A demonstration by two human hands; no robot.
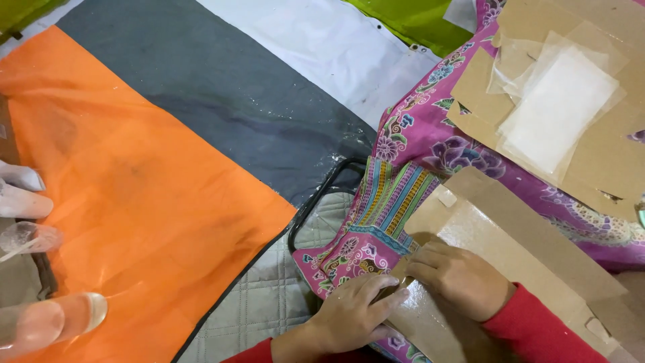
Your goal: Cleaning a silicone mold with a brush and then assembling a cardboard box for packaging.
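My left hand (353, 312) and my right hand (457, 275) press together on the near corner of a brown cardboard sheet (517, 235) with a glossy film on it. The sheet lies on my lap over a pink flowered cloth (416, 144). Both hands pinch or press the cardboard's edge, fingers meeting at the corner. Red sleeves cover both my wrists.
More cardboard pieces (605, 154) with a clear plastic sheet (557, 107) lie at the upper right. An orange, grey and white mat (148, 181) covers the floor. Clear plastic bags (40, 323) sit at the left edge. A quilted grey cushion with a black frame (269, 296) lies beside my lap.
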